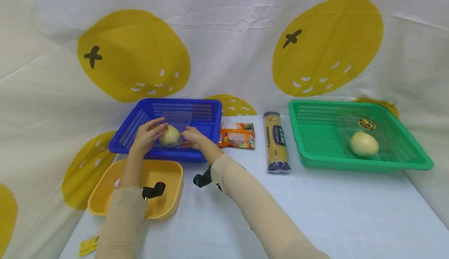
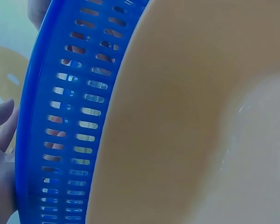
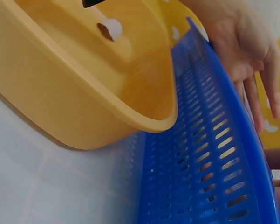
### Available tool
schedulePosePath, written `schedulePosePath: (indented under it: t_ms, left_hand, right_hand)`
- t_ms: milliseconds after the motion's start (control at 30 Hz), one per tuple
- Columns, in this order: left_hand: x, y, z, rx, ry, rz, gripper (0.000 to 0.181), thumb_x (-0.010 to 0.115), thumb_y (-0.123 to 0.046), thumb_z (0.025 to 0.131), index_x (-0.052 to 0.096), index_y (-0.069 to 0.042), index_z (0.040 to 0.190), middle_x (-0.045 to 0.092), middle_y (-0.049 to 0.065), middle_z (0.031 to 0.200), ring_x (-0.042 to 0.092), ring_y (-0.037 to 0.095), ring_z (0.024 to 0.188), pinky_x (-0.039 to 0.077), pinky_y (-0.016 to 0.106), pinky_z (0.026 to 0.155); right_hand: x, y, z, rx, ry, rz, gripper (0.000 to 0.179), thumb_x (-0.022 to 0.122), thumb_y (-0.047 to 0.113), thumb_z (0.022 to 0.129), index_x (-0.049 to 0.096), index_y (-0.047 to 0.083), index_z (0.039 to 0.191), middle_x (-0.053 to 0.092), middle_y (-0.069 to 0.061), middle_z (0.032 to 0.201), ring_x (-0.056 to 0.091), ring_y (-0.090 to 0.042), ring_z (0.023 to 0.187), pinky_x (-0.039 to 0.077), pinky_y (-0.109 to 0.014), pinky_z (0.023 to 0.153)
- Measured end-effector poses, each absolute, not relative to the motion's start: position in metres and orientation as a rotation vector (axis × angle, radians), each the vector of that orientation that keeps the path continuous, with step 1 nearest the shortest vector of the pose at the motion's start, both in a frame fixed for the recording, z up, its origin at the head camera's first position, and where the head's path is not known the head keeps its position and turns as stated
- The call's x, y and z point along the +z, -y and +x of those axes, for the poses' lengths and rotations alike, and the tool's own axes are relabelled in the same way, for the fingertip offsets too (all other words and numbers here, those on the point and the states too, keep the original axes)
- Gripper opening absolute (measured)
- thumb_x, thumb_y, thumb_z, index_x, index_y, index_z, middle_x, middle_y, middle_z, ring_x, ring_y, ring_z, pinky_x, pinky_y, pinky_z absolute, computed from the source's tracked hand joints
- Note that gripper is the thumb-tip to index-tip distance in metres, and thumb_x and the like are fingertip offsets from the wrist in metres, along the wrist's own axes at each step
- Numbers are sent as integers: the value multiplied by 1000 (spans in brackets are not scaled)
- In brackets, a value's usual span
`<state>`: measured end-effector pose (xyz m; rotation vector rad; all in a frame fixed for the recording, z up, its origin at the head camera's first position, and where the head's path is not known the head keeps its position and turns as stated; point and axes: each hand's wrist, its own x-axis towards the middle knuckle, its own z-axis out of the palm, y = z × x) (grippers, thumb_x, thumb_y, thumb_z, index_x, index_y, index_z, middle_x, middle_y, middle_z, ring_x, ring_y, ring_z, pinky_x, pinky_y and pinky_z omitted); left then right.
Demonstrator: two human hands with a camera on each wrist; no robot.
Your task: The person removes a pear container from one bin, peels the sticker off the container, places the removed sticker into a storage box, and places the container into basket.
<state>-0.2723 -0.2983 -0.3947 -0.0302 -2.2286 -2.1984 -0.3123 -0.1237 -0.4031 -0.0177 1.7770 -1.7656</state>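
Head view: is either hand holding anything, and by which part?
Left hand shows no grip, fingers extended by the pale round item; whether the right hand pinches the clear container cannot be told.

In the head view we lose much of the yellow tub [image 1: 177, 199] behind the left sleeve [image 1: 121, 222] and forearm — part of the pale thing [image 1: 117, 183] inside it too — and that sleeve, cut off by the bottom edge, overlaps the yellow packet [image 1: 87, 246] at lower left. Left of centre, the left hand [image 1: 148, 135] covers a little of the round pale item [image 1: 170, 136], and we cannot tell whether the right hand [image 1: 195, 137] touches it. In the right wrist view, we see the right hand cut off at lower right.
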Motion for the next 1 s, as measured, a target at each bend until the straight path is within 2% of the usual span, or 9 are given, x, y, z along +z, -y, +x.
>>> schedulePosePath:
  t_ms: [333, 500, 600, 700, 767, 833, 933, 1000]
  left_hand:
    - [-393, 291, -276, -2276, 2206, -53, 46, 54, -12, 96, 40, 0, 138, 68, -11, 99, 60, 17, 109, 27, 51, 108]
    - [-396, 288, -276, -2334, 2156, -105, 41, 53, -12, 96, 43, -2, 134, 68, -7, 101, 63, 11, 100, 37, 42, 103]
    - [-398, 284, -279, -2320, 2163, -131, 46, 53, -13, 96, 39, 2, 138, 67, -4, 104, 62, 16, 105, 39, 40, 101]
    - [-398, 278, -282, -2296, 2193, -133, 51, 51, -13, 97, 33, 7, 141, 66, 0, 110, 59, 23, 113, 36, 45, 103]
    - [-397, 273, -284, -2286, 2208, -136, 53, 50, -14, 98, 30, 9, 142, 64, 6, 117, 53, 31, 119, 34, 48, 104]
    - [-397, 268, -287, -2283, 2225, -142, 54, 50, -14, 98, 28, 9, 142, 59, 15, 126, 47, 38, 124, 33, 50, 104]
    - [-396, 261, -292, -2288, 2250, -150, 54, 49, -14, 99, 28, 8, 143, 45, 28, 136, 40, 43, 127, 34, 50, 104]
    - [-396, 257, -295, -2282, 2279, -152, 52, 47, -13, 99, 28, 6, 144, 38, 32, 139, 39, 43, 128, 35, 49, 104]
  right_hand:
    - [-405, 121, -315, -1678, -1739, -152, 58, 39, 3, 98, 16, 9, 151, 31, -17, 149, 45, -39, 124, 44, -46, 98]
    - [-408, 118, -315, -1684, -1810, -162, 55, 39, 2, 96, 23, 5, 149, 36, -18, 146, 41, -40, 128, 41, -50, 100]
    - [-407, 114, -316, -1678, -1973, -216, 51, 41, 5, 96, 30, 3, 146, 41, -16, 144, 48, -35, 121, 45, -46, 96]
    - [-405, 104, -316, -1685, -2110, -292, 48, 42, 9, 98, 33, 1, 144, 40, -14, 145, 50, -29, 117, 50, -39, 90]
    - [-401, 96, -317, -1747, -2119, -334, 47, 42, 8, 98, 34, -1, 143, 39, -17, 145, 51, -31, 117, 50, -38, 90]
    - [-396, 86, -316, -1825, -2080, -362, 46, 40, 7, 99, 33, -3, 143, 37, -20, 146, 46, -34, 124, 49, -37, 93]
    - [-388, 69, -314, -1925, -2002, -388, 44, 39, 6, 100, 33, -4, 143, 37, -23, 144, 44, -39, 125, 47, -40, 96]
    - [-383, 55, -312, -1959, -1963, -392, 44, 39, 7, 101, 32, -3, 143, 38, -21, 144, 44, -38, 126, 46, -39, 97]
